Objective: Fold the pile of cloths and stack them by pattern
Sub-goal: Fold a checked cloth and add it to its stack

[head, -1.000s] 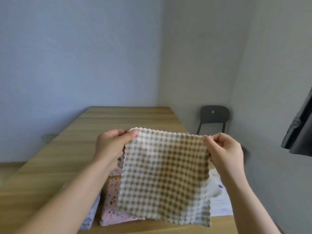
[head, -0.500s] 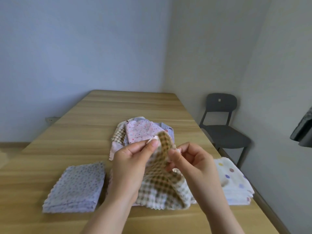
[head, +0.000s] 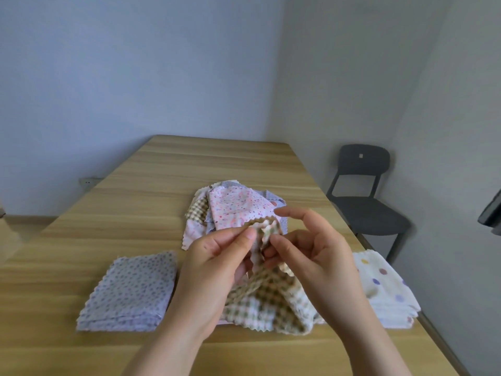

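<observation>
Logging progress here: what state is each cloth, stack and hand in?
checked cloth: hanging doubled, top corners together.
left hand: pinches checked cloth.
right hand: pinches checked cloth.
lilac stack: folded, lying flat.
polka-dot stack: folded, lying flat.
pile: unfolded, heaped.

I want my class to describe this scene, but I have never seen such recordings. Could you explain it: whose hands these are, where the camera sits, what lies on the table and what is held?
There is no machine here. A person works with bare hands, and one camera worn on their head looks forward and down, so the arms enter from below. The left hand and right hand together pinch the top of a brown checked cloth, which is doubled over between them. Behind it on the wooden table lies a loose pile of unfolded cloths. To the left sits a folded lilac dotted stack, and to the right a white stack with coloured spots. A dark chair stands beside the table.
</observation>
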{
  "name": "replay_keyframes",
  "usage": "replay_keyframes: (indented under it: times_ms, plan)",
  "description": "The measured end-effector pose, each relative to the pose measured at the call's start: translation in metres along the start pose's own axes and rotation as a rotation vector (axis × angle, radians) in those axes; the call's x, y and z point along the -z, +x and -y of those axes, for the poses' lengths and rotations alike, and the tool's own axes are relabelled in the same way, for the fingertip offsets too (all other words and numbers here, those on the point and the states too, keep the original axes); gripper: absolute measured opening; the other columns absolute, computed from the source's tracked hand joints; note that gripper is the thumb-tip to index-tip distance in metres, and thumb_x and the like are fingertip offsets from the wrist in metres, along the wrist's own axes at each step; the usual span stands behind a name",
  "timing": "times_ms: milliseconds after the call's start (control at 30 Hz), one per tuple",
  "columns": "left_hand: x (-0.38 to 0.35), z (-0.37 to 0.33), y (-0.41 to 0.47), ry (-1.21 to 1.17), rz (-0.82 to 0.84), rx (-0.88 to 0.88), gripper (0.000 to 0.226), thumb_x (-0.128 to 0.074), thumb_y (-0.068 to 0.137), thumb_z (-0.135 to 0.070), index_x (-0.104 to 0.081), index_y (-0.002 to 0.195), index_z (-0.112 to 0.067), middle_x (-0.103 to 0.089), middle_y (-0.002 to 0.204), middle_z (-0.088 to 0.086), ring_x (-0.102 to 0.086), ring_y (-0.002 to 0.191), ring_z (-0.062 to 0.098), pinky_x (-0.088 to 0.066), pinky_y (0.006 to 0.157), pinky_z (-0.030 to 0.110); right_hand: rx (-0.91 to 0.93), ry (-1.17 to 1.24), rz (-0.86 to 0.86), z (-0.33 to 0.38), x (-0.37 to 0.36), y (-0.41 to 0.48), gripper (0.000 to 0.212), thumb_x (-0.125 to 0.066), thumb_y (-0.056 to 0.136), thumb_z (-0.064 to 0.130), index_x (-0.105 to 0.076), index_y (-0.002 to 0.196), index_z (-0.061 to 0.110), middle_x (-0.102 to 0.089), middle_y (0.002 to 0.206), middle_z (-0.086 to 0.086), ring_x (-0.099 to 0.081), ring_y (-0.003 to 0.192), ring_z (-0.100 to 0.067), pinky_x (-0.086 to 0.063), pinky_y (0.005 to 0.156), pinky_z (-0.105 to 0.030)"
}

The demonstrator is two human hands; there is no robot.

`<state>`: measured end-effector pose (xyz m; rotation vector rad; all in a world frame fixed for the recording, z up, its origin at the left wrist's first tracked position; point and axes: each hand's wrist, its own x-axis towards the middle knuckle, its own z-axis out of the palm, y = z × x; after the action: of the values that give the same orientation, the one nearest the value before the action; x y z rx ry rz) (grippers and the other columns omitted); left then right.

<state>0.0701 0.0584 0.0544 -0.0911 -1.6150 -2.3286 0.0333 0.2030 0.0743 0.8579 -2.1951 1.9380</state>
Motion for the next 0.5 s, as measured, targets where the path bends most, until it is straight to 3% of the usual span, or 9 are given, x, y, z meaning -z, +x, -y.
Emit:
replay_keyframes:
  times_ms: [67, 200, 300, 500]
  plan:
    - [-0.001, -0.003, -0.001, -0.037, -0.007, 0.008, 0.017, -0.066, 0.081, -0.022, -0.076, 0.076, -0.010, -0.068, 0.079, 0.018, -0.067, 0.079, 0.022, -0.056, 0.077, 0.033, 0.046, -0.069, 0.007, 0.003, 0.001, 0.004, 0.025, -0.065, 0.089, 0.007, -0.065, 0.102, 0.028, -0.071, 0.065, -0.003, -0.069, 0.059, -0.019, -0.057, 0.065, -0.033]
    - [-0.002, -0.011, -0.003, -0.078, -0.008, 0.036, 0.017, -0.066, 0.077, -0.022, -0.077, 0.078, -0.009, -0.067, 0.089, 0.021, -0.068, 0.085, 0.026, -0.055, 0.086, 0.041, 0.118, -0.203, 0.007, 0.005, 0.006, 0.011, 0.019, -0.070, 0.086, 0.014, -0.064, 0.093, 0.030, -0.066, 0.059, -0.002, -0.060, 0.049, -0.018, -0.052, 0.056, -0.034]
    - [-0.002, -0.017, -0.003, -0.110, 0.003, 0.052, 0.018, -0.061, 0.079, -0.017, -0.077, 0.077, -0.009, -0.070, 0.092, 0.021, -0.067, 0.087, 0.028, -0.053, 0.083, 0.040, 0.218, -0.318, 0.023, 0.010, 0.010, 0.014, 0.024, -0.074, 0.083, 0.015, -0.064, 0.098, 0.032, -0.058, 0.057, 0.004, -0.052, 0.049, -0.012, -0.046, 0.054, -0.025]
    - [-0.009, -0.029, -0.004, -0.098, -0.013, 0.020, 0.021, -0.060, 0.075, -0.016, -0.072, 0.058, -0.013, -0.063, 0.059, 0.002, -0.061, 0.058, 0.012, -0.053, 0.056, 0.022, 0.358, -0.351, -0.050, 0.020, 0.011, 0.016, 0.015, -0.078, 0.076, 0.019, -0.064, 0.075, 0.023, -0.055, 0.060, 0.010, -0.051, 0.056, -0.011, -0.044, 0.056, -0.024]
